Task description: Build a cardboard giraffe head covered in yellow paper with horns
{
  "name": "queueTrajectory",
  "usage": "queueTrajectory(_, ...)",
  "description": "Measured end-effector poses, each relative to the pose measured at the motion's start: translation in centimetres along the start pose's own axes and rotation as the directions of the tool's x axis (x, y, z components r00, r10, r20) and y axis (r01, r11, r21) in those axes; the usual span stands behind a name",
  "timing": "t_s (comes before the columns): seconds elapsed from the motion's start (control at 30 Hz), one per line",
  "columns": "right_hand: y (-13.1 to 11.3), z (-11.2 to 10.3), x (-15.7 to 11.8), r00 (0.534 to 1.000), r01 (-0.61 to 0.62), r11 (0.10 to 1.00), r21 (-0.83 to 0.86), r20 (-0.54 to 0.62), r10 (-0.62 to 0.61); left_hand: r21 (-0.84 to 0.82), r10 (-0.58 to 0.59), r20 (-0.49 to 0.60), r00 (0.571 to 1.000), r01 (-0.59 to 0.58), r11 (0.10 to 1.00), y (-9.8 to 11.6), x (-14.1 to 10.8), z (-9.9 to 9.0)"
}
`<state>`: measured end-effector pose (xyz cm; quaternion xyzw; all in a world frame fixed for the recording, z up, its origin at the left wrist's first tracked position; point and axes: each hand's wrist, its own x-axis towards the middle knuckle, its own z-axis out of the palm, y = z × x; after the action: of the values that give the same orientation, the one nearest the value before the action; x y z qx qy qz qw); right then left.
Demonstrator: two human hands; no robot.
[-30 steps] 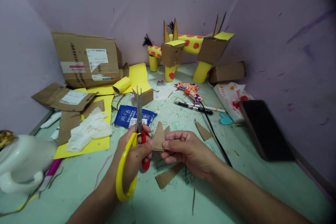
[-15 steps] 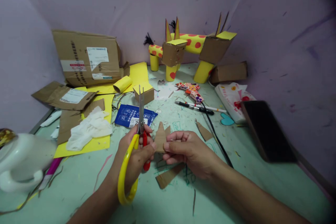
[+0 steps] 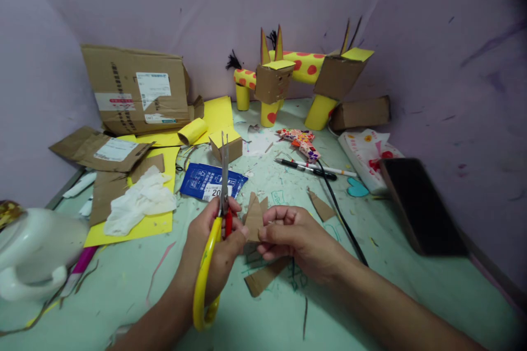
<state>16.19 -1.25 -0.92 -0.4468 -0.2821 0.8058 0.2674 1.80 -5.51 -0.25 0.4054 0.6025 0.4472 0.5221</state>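
My left hand (image 3: 218,255) is closed around yellow-and-red scissors (image 3: 202,274), whose blades point up and away, almost together. Its thumb also reaches the left edge of a small pointed cardboard piece (image 3: 252,222). With thumb and fingers, my right hand (image 3: 294,236) pinches that piece at its lower right side. Another pointed scrap shows just behind it, partly hidden. On the table below lies a cardboard strip (image 3: 265,278). A triangular cardboard scrap (image 3: 321,206) rests to the right of my right hand.
Two spotted cardboard animals (image 3: 275,83) stand at the back. A blue packet (image 3: 197,181), a yellow-topped box (image 3: 228,145) and crumpled tissue (image 3: 142,201) lie left. On the right are a patterned glue gun (image 3: 302,143) with its cord, pens (image 3: 307,168) and a phone (image 3: 420,205). A white mug (image 3: 39,247) stands far left.
The scissors have turned slightly in my left hand, their yellow handle shifting right and the red one now mostly hidden. The cardboard piece has moved a little to the right.
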Motion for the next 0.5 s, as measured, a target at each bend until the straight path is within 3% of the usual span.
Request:
queueTrajectory(0.17,0.46,-0.11,-0.05,0.997,0.047,0.999,0.012,0.059,-0.047,0.102,0.084,-0.047,0.995,-0.079,0.992,0.20,-0.57,0.53)
queueTrajectory(0.27,0.57,-0.22,0.05,0.993,0.082,0.996,0.024,0.086,-0.084,0.152,0.124,-0.017,0.992,-0.120,0.981,0.22,-0.66,0.57)
queueTrajectory(0.5,0.48,-0.75,0.49,0.989,0.123,0.991,-0.057,0.083,-0.118,0.145,0.104,-0.040,0.994,-0.098,0.985,0.70,-0.98,0.89)
